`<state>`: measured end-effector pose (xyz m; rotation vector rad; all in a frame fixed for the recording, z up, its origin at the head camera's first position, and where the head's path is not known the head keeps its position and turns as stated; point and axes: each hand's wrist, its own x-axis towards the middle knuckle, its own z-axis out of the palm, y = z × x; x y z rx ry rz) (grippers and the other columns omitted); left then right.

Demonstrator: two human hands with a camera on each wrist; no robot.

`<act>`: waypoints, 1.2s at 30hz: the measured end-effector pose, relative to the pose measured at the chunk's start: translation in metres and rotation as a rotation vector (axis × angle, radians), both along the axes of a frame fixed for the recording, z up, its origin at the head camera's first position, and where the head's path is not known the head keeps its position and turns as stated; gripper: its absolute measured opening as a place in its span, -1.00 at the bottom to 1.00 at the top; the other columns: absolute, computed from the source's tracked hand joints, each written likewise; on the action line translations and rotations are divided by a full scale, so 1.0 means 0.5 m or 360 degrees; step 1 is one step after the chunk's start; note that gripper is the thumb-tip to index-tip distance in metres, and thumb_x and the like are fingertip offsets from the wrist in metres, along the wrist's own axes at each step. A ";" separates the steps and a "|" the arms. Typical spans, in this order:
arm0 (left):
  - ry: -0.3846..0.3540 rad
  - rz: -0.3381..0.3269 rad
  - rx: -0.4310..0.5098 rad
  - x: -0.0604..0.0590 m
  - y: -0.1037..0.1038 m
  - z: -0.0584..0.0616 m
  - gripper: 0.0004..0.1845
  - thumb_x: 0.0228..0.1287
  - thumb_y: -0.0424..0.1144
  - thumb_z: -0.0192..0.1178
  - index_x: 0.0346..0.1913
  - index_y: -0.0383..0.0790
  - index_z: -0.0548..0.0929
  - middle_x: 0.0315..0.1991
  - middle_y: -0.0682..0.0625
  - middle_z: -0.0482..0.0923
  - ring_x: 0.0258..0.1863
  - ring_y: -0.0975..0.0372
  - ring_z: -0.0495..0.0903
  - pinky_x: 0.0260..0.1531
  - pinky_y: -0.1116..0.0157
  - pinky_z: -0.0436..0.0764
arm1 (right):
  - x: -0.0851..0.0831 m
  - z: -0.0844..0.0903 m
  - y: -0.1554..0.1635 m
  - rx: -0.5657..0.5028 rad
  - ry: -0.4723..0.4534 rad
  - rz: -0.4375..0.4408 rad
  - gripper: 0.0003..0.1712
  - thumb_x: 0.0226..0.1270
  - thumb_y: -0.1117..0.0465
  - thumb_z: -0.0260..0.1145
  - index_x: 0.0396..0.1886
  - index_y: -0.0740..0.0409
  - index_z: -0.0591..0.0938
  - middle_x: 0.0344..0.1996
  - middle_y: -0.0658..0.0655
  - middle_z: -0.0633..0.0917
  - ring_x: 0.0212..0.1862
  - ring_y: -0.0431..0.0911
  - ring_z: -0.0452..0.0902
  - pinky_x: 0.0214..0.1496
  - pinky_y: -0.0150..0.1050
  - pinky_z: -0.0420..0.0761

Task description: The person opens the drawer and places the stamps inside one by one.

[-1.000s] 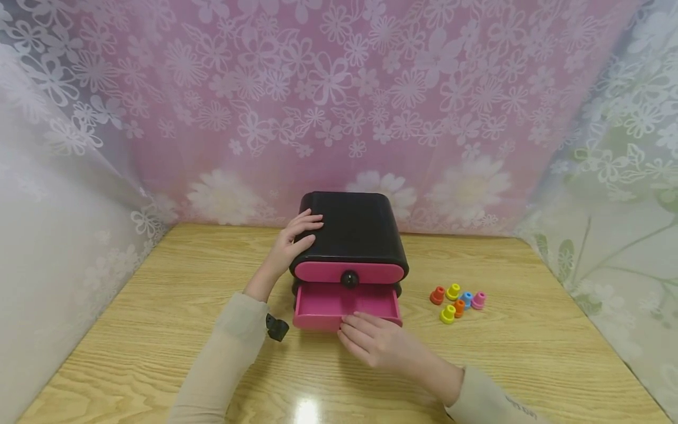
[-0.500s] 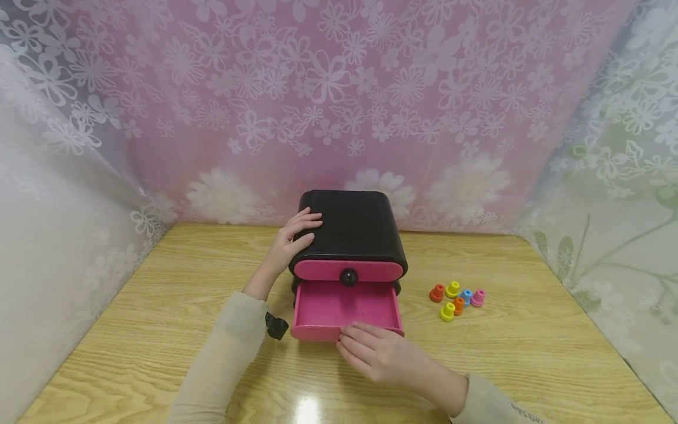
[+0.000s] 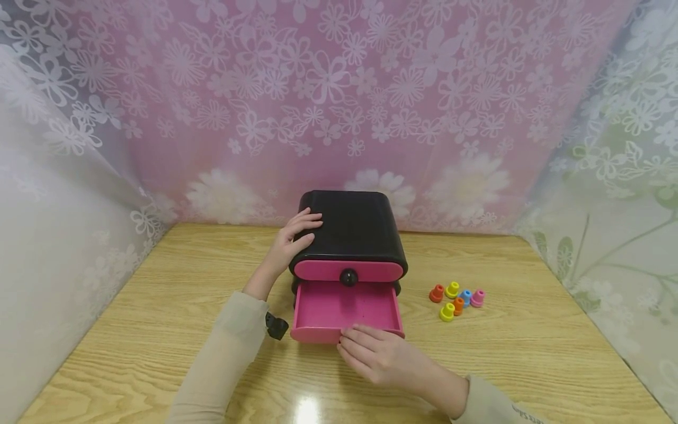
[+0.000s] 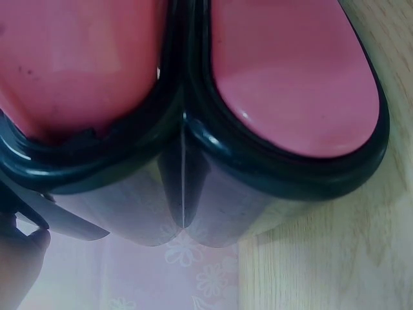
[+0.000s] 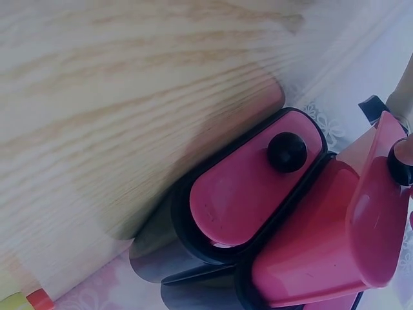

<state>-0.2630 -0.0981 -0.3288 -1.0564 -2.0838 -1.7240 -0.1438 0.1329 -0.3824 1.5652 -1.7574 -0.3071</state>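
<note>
A black cabinet point(image 3: 352, 227) with pink drawers stands mid-table. Its top drawer front point(image 3: 320, 271) is flush. Below it, a pink drawer point(image 3: 339, 306) is pulled out, with only tiny dark specks visible inside. My right hand point(image 3: 378, 356) grips this drawer's black knob point(image 5: 399, 169), which the fingers hide in the head view. My left hand point(image 3: 288, 244) rests on the cabinet's upper left edge, thumb and fingers spread over the top. In the right wrist view, another pink drawer front point(image 5: 239, 194) with a knob sits flush between the pulled-out drawer and the table.
Several small coloured plug-shaped pieces, among them a red one point(image 3: 436, 293) and a pink one point(image 3: 478, 298), stand right of the cabinet on the wooden table point(image 3: 529, 347). A black wrist device point(image 3: 276, 326) sits by the left sleeve. Flowered curtains surround the table.
My right hand has drawn the pink drawer further out toward me, mostly in the first half second; since then it has barely moved. My left hand has stayed on the cabinet.
</note>
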 end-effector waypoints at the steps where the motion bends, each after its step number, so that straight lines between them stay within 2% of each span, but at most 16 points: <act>1: -0.0004 0.0001 -0.0002 0.000 0.000 0.000 -0.67 0.15 -0.59 -0.09 -0.01 -0.67 0.40 0.14 -0.42 0.23 0.29 -0.08 -0.06 0.22 0.00 -0.09 | 0.000 0.000 0.000 0.0004 -0.0003 0.0000 -0.48 0.41 0.39 -0.33 -0.13 0.10 0.62 -0.14 0.05 0.63 -0.01 -0.11 0.48 0.04 -0.23 0.43; 17: -0.0036 -0.0002 -0.0004 0.000 -0.002 -0.001 -0.67 0.17 -0.56 -0.07 0.01 -0.65 0.40 0.16 -0.41 0.22 0.29 -0.08 -0.08 0.21 -0.03 -0.10 | -0.001 -0.016 -0.002 0.0064 -0.0041 0.0016 -0.43 0.42 0.36 -0.38 -0.16 0.09 0.63 -0.16 0.04 0.63 -0.03 -0.13 0.49 0.02 -0.27 0.44; 26: -0.0037 -0.0004 0.0011 -0.001 -0.001 -0.001 -0.67 0.17 -0.55 -0.08 0.00 -0.65 0.40 0.15 -0.40 0.23 0.29 -0.06 -0.07 0.21 -0.01 -0.11 | 0.011 0.009 -0.008 0.0041 -0.0032 0.0025 -0.44 0.42 0.36 -0.37 -0.21 0.08 0.64 -0.20 0.02 0.64 -0.07 -0.15 0.51 -0.01 -0.31 0.46; 32: -0.0030 -0.0004 0.0016 0.000 -0.001 0.000 -0.66 0.17 -0.54 -0.07 0.00 -0.65 0.41 0.15 -0.40 0.24 0.29 -0.07 -0.07 0.21 -0.02 -0.11 | 0.004 -0.014 -0.005 0.0039 -0.0037 0.0008 -0.45 0.42 0.35 -0.36 -0.16 0.10 0.63 -0.17 0.04 0.64 -0.05 -0.13 0.51 0.00 -0.27 0.45; 36: -0.0038 -0.0008 0.0017 0.000 -0.001 0.000 -0.67 0.16 -0.55 -0.08 0.00 -0.65 0.40 0.15 -0.40 0.23 0.29 -0.06 -0.07 0.21 -0.02 -0.11 | 0.003 -0.019 -0.003 -0.0068 -0.0103 0.0044 -0.52 0.41 0.35 -0.29 -0.13 0.15 0.61 -0.16 0.08 0.63 -0.05 -0.10 0.51 0.01 -0.25 0.45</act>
